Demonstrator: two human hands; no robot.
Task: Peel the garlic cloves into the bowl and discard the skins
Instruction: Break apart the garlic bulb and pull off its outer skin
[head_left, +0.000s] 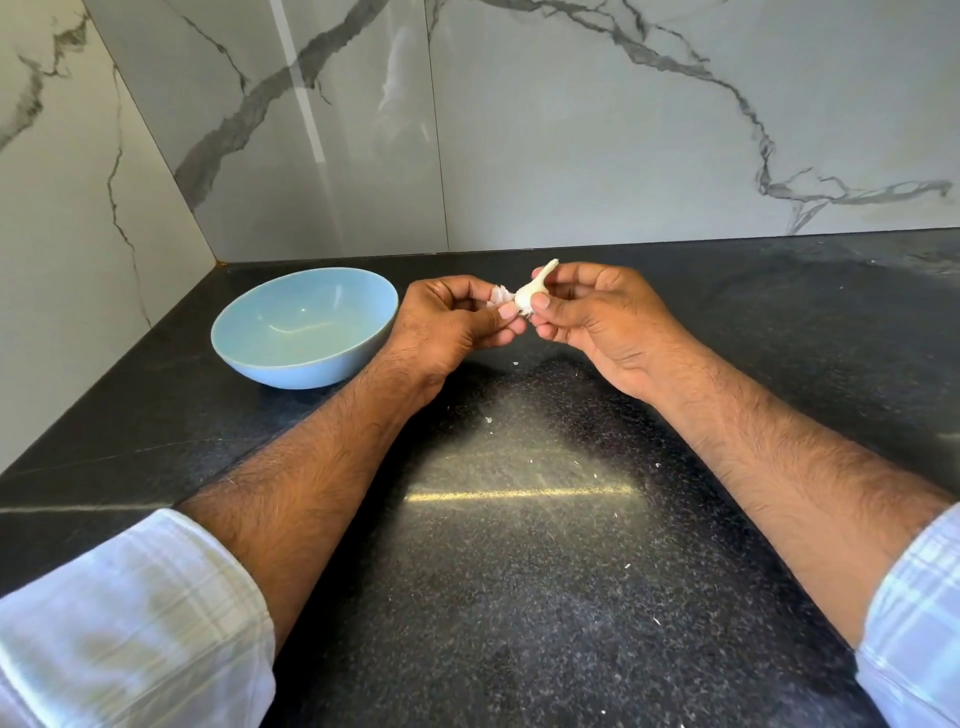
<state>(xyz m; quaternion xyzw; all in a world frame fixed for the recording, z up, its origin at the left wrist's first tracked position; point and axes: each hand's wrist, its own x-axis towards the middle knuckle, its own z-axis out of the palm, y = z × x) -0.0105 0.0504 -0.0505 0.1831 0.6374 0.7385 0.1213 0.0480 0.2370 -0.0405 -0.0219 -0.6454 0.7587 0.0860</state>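
A white garlic clove (531, 292) with a pointed tip is held above the black counter between both hands. My right hand (597, 317) pinches it from the right with thumb and fingers. My left hand (451, 317) pinches its left side, and a bit of loose papery skin (500, 296) shows by the left fingers. A light blue bowl (260, 358) sits on the counter left of my left hand; nothing shows inside it.
The black speckled counter (545, 519) carries small white skin flakes (488, 420) scattered below my hands. Marble walls (571, 130) close the back and left side, forming a corner behind the bowl. The counter's left edge runs past the bowl.
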